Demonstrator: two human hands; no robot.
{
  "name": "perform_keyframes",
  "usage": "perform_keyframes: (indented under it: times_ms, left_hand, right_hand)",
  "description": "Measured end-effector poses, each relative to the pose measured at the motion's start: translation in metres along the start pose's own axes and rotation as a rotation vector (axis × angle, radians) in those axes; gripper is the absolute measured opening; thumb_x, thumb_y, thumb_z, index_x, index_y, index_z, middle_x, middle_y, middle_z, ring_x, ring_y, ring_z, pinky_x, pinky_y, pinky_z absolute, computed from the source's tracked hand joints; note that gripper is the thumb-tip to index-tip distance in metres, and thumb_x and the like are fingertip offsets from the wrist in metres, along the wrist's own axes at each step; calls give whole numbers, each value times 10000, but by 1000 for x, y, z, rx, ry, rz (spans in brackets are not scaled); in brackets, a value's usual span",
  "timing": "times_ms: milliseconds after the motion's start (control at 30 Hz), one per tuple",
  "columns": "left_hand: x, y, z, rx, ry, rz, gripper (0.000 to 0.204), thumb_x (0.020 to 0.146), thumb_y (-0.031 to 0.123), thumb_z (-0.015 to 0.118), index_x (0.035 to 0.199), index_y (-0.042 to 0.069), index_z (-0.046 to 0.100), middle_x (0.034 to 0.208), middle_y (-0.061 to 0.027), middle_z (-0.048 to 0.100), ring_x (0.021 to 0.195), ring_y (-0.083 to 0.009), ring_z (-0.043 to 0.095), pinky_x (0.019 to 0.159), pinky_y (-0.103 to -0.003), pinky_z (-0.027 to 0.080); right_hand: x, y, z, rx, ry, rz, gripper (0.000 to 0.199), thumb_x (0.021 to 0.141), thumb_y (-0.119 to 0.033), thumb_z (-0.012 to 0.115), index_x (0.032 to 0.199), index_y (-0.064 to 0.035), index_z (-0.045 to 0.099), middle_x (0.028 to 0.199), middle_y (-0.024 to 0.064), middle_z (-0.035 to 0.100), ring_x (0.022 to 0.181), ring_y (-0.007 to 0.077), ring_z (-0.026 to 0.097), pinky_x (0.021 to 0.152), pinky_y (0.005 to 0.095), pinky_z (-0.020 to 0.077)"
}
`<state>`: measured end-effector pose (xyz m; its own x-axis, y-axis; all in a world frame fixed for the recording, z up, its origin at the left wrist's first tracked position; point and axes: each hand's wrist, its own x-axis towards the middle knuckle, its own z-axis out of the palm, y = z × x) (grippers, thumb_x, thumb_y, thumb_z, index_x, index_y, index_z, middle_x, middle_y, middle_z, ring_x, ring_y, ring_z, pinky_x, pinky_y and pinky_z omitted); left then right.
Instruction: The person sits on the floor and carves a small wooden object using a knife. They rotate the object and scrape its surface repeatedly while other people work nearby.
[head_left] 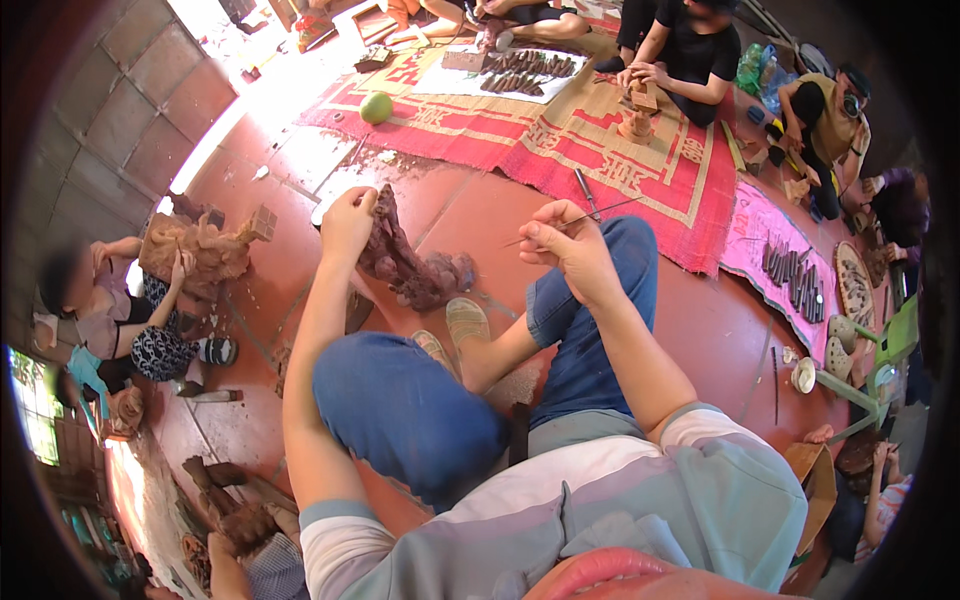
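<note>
A reddish-brown wood carving [388, 243] stands on the tiles in front of my crossed legs, its base lumpy and its upper part narrow and rising. Near its top my left hand [347, 228] is closed, with the fingertips against the wood. My right hand [575, 252] is raised above my right knee, apart from the carving. Its thumb and fingers pinch a thin dark rod, like a slim file [610, 208], which sticks out on both sides of the hand.
A red and tan mat [560, 150] spreads ahead, with a dark-handled tool [586, 192] near its edge and a green round fruit [376, 107]. Several carving tools [793, 280] lie on a pink cloth at right, near a green chair [895, 335]. Other people work on carvings [205, 250] around me.
</note>
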<state>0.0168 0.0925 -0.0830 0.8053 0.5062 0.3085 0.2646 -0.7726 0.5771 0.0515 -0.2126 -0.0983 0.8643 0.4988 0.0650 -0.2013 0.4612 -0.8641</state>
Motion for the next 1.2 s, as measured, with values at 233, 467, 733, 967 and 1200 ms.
perform_keyframes:
  times_ms: [233, 467, 733, 967, 1200]
  left_hand:
    - [-23, 35, -17, 0, 322, 608, 163, 765, 48, 618, 928, 51, 634, 998, -85, 605, 938, -241, 545, 827, -335, 422]
    - [-42, 84, 2, -537, -450, 508, 258, 695, 62, 726, 939, 61, 642, 938, -36, 587, 783, -125, 535, 648, -231, 429]
    - [-49, 54, 70, -915, -736, -71, 111, 784, 2, 654, 888, -1, 619, 820, -54, 596, 631, -92, 556, 586, -192, 466]
    - [-64, 2, 98, -438, -992, 34, 251, 808, 99, 639, 1041, 9, 612, 791, -58, 640, 698, -108, 609, 646, -215, 496]
    - [-59, 24, 87, -537, -1324, -88, 299, 787, 96, 664, 1067, 3, 611, 822, -41, 630, 707, -82, 585, 644, -207, 480]
  right_hand:
    - [20, 35, 4, 55, -27, 77, 99, 848, -89, 611, 888, -45, 532, 853, 82, 618, 708, 144, 636, 641, 254, 558]
    - [39, 54, 12, 45, -41, 77, 133, 822, -108, 642, 839, -28, 536, 795, 56, 605, 693, 116, 606, 644, 244, 544]
    - [31, 62, -11, -95, -148, 129, 190, 813, -143, 667, 803, -9, 535, 743, 46, 590, 696, 100, 593, 619, 226, 512]
    - [24, 28, -41, -301, -45, 289, 250, 791, -173, 682, 911, -25, 519, 748, 57, 614, 592, 114, 595, 509, 247, 493]
    - [19, 29, -37, -343, -237, 333, 366, 777, -205, 698, 1002, -14, 481, 731, 74, 605, 567, 137, 594, 498, 254, 494]
